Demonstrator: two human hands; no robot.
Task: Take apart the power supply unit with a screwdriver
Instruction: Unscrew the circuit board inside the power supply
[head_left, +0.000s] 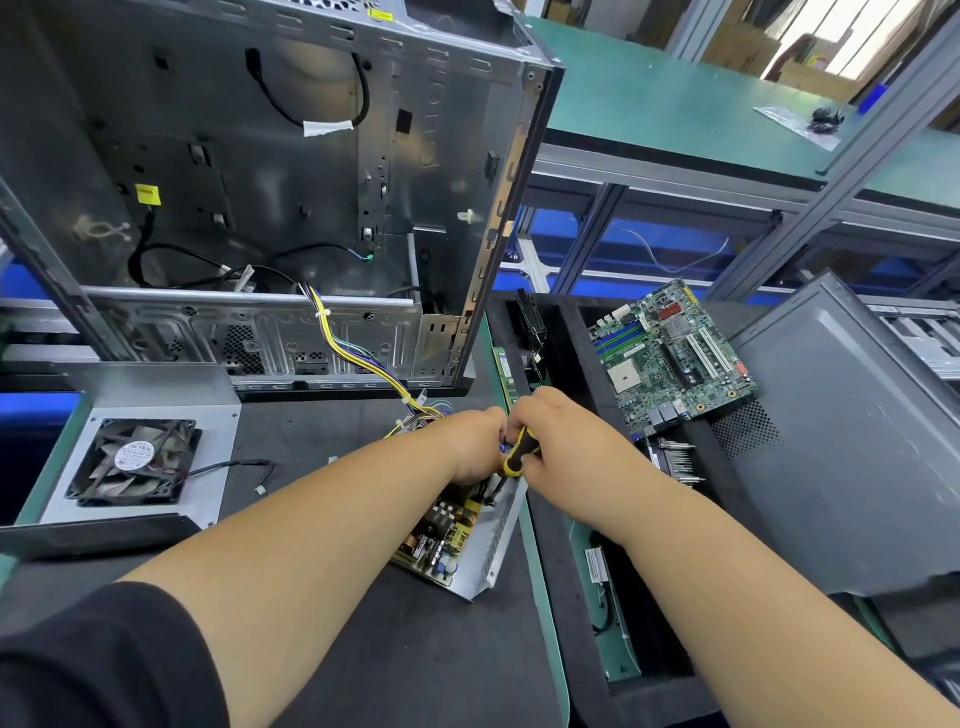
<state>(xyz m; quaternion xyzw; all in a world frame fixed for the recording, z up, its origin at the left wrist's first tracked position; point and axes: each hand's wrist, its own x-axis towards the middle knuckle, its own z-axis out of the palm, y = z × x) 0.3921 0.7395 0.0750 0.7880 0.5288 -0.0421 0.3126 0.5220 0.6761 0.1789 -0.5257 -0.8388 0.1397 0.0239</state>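
Sleeve: black sleeve (104, 660) on the left arm, right at the bottom edge, both forearms reaching out over the dark mat (363, 649).
Power supply unit: the power supply unit (457, 530) sits on the mat dead centre, cover off, board with coils and caps showing, metal side wall standing up along its right.
Left hand: left hand (467, 447) is down on the far end of the unit, fingers curled over it and holding it steady as far as I can see; fingertips are hidden.
Right hand: right hand (556, 441) is wrapped tight round the screwdriver (517, 452), black and yellow handle, shaft angled down into the unit near the side wall. Tip is too dark to make out.
Wires: a yellow/black/purple wire bundle (353, 348) runs from the unit's far end up into the case.
Fan: on the left, a black fan (132, 462) fixed to a grey metal panel lying flat, its little lead trailing off to the right.
Motherboard: right of the hands, a green motherboard (670, 358) propped tilted in a black foam tray (571, 545), with a grey case panel (852, 441) just beside it.
Case: behind everything, the gutted PC case (249, 182) stands open toward me, a few black cables hanging inside.
Far bench: green-topped bench (675, 104) at the back, well apart.
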